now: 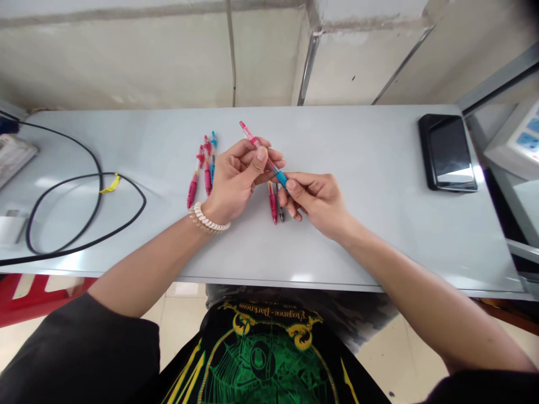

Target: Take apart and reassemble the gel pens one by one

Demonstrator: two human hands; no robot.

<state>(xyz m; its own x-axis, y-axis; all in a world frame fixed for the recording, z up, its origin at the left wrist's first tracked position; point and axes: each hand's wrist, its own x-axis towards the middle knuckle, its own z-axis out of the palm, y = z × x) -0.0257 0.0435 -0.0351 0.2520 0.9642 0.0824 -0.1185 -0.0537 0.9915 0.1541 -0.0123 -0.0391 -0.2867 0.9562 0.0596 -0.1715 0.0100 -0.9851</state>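
Observation:
Both my hands grip one pen, tilted with its pink clip end up and left and its blue grip end down and right. My left hand, with a coiled white band at the wrist, pinches the pink upper part. Thumb and fingers of my right hand close on the blue lower end. Beneath the hands lie a pink pen and a dark-tipped pen, both partly covered. Left of my left hand rest two pink pens and a blue pen, side by side.
A pale grey table runs up to a wall. On its left side a black cable with a yellow tag loops beside a white adapter. A black device with a dark screen lies at the right end.

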